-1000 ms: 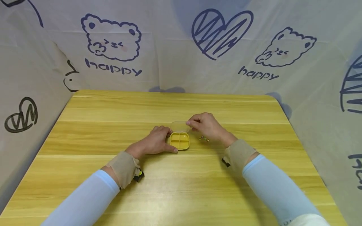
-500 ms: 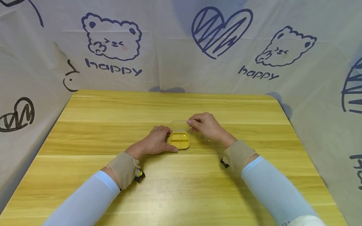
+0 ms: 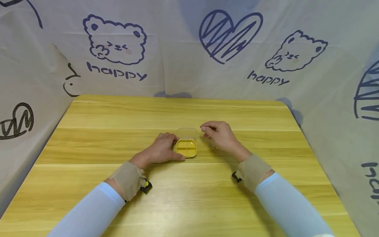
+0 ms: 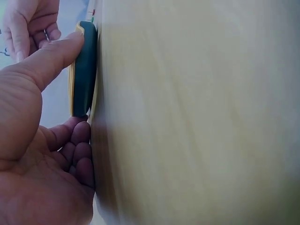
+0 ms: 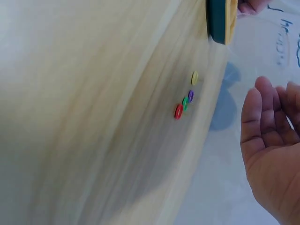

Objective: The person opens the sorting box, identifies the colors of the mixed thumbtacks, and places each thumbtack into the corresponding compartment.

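Yellow four-compartment plastic box, centre of frame: probably light, stiff, smooth; grip opposite side walls. Clear rounded lid, raised: likely flexible; take by free edge. Left hand grips box, thumb along near edge. Right hand beside lid, fingers loosely bent, no object visible.

Remote feed: I am viewing a wood-grain counter, its grain running crosswise. A yellow four-compartment box is lying on it, clear lid open on the far side. To its right, a yellow disc, purple disc, green disc and red disc are forming a loose row, yellow nearest the box.
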`<act>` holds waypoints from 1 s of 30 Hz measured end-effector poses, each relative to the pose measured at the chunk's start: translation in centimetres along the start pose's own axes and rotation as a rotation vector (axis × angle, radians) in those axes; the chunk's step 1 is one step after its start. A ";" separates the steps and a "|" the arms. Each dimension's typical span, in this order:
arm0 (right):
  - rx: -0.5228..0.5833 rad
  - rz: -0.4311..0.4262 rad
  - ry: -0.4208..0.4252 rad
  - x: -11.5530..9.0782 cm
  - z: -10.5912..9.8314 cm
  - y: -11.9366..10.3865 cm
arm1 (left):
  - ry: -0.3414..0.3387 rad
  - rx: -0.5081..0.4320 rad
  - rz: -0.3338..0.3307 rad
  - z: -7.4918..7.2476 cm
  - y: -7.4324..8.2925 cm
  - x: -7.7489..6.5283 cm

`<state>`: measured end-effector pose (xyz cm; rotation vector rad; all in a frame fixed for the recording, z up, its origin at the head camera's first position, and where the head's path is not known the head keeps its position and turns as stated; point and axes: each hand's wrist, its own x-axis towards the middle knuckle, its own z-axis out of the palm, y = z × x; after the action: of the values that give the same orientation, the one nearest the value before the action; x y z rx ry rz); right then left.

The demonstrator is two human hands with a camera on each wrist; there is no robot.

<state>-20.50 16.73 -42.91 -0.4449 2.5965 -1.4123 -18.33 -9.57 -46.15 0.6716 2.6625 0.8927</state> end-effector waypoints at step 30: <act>-0.315 0.110 0.045 -4.7 -1.8 4.1 | 0.012 0.016 0.017 0.6 -0.5 -0.3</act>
<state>-17.31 21.82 -45.35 -0.3032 2.8409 -0.9935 -18.00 -9.82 -46.88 0.6956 2.6812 0.8831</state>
